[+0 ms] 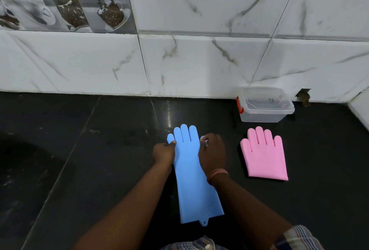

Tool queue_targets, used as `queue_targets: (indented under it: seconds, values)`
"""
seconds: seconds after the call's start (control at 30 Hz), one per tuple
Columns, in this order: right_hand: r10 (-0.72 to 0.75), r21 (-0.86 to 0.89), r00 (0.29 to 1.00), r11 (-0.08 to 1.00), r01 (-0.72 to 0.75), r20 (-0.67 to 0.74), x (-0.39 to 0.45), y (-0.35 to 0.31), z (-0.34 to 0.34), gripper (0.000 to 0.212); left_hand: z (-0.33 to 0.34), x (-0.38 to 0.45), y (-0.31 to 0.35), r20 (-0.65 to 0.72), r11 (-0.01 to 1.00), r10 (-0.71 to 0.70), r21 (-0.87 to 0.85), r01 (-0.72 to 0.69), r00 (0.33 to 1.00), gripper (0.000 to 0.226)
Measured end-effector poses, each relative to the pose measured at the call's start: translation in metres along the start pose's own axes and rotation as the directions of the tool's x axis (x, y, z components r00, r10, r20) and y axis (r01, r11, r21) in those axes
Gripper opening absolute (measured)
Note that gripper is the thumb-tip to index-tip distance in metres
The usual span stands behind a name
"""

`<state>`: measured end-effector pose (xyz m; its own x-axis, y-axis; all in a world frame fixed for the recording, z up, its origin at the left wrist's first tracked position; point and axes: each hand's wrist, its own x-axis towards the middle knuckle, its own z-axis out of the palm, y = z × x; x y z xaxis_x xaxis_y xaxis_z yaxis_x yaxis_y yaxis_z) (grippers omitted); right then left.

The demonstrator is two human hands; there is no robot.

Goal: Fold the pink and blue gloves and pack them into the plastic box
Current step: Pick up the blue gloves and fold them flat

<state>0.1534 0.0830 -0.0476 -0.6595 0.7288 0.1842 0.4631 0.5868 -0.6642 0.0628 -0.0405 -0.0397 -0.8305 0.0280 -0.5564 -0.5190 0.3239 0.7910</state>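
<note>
A checked sleeve [299, 235] fills the bottom edge. Above it, the blue glove [191, 180] lies flat and unfolded on the dark counter [79, 150], fingers toward the wall. The left hand [163, 153] pinches its edge near the thumb; the right hand [212, 153] pinches the opposite edge. To the right lies the pink glove [263, 156], folded short. Behind it, the clear box [265, 104], open-topped with an orange latch, appears empty.

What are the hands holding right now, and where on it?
Both hold the blue glove at its finger end: the left hand pinches the left edge by the outer finger, the right hand grips the right edge. The pink glove lies untouched.
</note>
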Motion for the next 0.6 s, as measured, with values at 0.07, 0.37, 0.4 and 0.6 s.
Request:
queue_targets:
  seconds: [0.07,0.37,0.4,0.6]
  values:
    - [-0.135,-0.034,0.985,0.99,0.14,0.111,-0.009,-0.013,0.005,0.013,-0.002,0.003,0.006,0.048,0.992,-0.084,-0.089,0.088,0.995,0.026]
    - [-0.208,0.064,0.925,0.978,0.198,0.318,-0.026,-0.037,-0.012,0.056,-0.003,-0.023,0.031,0.303,0.991,0.085,-0.124,-0.049,0.949,0.026]
    - [-0.288,-0.032,0.951,0.955,0.294,0.115,-0.015,-0.012,-0.039,0.032,-0.002,-0.028,0.036,0.33,0.989,0.127,-0.115,-0.094,0.935,0.028]
    - [0.197,0.087,0.928,0.968,-0.235,0.317,0.028,0.047,-0.061,0.031,-0.01,-0.045,0.059,0.335,0.931,0.337,-0.258,-0.258,0.88,0.03]
